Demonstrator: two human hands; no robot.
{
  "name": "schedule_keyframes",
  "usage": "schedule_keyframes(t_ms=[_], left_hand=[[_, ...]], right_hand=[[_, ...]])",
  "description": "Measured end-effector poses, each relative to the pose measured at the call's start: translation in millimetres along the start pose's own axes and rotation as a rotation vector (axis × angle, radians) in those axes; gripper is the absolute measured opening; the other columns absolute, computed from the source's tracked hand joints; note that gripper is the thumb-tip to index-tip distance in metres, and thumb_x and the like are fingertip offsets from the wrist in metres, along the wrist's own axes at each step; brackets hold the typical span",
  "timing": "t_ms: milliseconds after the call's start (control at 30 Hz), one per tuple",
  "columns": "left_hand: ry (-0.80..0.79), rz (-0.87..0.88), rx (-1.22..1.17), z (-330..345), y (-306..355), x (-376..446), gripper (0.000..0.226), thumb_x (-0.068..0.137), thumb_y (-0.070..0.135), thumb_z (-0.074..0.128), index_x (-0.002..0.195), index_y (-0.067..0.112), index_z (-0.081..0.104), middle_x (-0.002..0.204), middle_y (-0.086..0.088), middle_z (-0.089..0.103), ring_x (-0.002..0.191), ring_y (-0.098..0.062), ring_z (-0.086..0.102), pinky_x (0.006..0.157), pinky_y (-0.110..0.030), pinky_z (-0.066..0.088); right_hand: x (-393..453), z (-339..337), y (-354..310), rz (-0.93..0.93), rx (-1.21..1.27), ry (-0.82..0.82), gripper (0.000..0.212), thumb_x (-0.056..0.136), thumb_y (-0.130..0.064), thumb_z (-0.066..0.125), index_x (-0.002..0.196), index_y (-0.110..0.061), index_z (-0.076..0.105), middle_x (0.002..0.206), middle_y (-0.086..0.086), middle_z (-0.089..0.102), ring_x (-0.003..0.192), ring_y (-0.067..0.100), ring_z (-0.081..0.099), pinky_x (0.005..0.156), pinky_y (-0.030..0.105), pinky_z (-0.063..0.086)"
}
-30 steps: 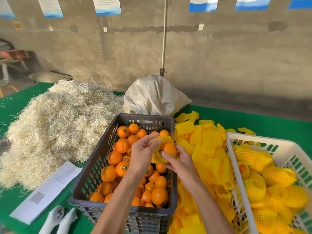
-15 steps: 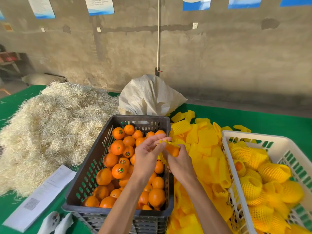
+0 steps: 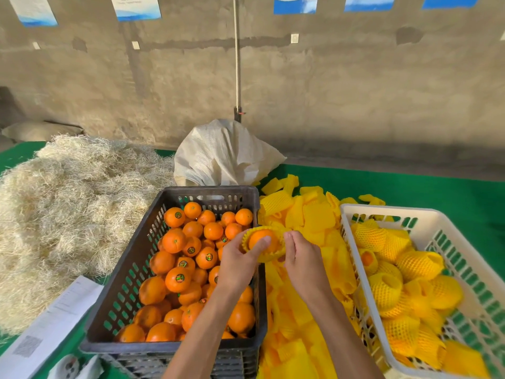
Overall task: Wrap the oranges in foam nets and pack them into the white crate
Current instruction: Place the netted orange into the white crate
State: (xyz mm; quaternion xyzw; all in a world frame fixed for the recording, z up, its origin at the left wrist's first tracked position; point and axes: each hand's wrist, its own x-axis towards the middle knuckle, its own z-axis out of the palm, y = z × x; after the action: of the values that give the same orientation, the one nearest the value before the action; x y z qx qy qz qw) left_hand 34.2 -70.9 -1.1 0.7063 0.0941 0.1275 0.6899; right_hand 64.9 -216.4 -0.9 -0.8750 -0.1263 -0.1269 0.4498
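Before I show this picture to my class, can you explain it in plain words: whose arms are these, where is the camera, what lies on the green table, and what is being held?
There is no machine here. The arms belong to a person who wears a camera on the head, so you look forward and down at the person's own hands.

The left hand holds an orange that sits partly inside a yellow foam net. The right hand pinches the net's right edge.

On the green table stand a dark crate of bare oranges and, to the right, a white crate holding oranges already wrapped in nets. Between them lies a pile of unused nets. To the left is a heap of straw and a printed sheet; behind the dark crate stands a white sack.
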Motion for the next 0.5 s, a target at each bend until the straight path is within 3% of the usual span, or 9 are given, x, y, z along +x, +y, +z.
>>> schedule_keyframes(t_ms=[133,233,333,400,500], left_hand=[[0.118,0.084,0.157,12.4,-3.2,-0.2,0.051,0.085,0.046,0.080,0.129,0.026,0.064,0.115,0.010,0.072,0.101,-0.006,0.070,0.084,-0.030,0.062],[0.120,0.087,0.111,26.8,1.7,2.6,0.041,0.090,0.044,0.076,0.124,0.022,0.067,0.112,0.003,0.074,0.092,-0.004,0.071,0.071,-0.020,0.059],[-0.022,-0.046,-0.100,48.7,12.7,3.7,0.044,0.102,0.049,0.056,0.128,0.015,0.067,0.118,-0.004,0.073,0.099,-0.013,0.073,0.074,-0.031,0.063],[-0.091,-0.115,-0.153,68.5,18.2,2.6,0.052,0.103,0.057,0.046,0.132,0.018,0.062,0.123,0.001,0.069,0.109,-0.014,0.070,0.075,-0.030,0.063],[-0.154,-0.118,-0.102,107.6,22.9,0.7,0.043,0.104,0.061,0.040,0.116,0.030,0.068,0.116,0.009,0.072,0.109,-0.012,0.070,0.087,-0.035,0.062]], right_hand=[[-5.4,-3.4,-2.7,-0.156,-0.124,0.111,0.026,0.108,-0.030,0.042,0.111,-0.015,0.063,0.099,-0.004,0.062,0.086,0.009,0.060,0.066,0.022,0.051],[-7.6,-13.2,0.7,-0.158,-0.046,0.079,0.033,0.108,-0.039,0.040,0.126,-0.021,0.061,0.124,-0.010,0.058,0.111,0.003,0.057,0.085,0.016,0.052],[-10.0,-31.8,12.3,-0.087,0.015,0.049,0.045,0.105,-0.052,0.040,0.142,-0.030,0.051,0.142,-0.016,0.051,0.128,0.000,0.049,0.099,0.021,0.049],[-11.7,-48.4,24.4,-0.064,-0.032,0.103,0.048,0.103,-0.053,0.045,0.145,-0.031,0.048,0.146,-0.015,0.049,0.133,0.001,0.045,0.105,0.025,0.047],[-14.4,-79.3,47.6,0.056,-0.053,0.168,0.058,0.098,-0.057,0.053,0.149,-0.029,0.045,0.153,-0.011,0.045,0.139,0.009,0.043,0.109,0.034,0.046]])
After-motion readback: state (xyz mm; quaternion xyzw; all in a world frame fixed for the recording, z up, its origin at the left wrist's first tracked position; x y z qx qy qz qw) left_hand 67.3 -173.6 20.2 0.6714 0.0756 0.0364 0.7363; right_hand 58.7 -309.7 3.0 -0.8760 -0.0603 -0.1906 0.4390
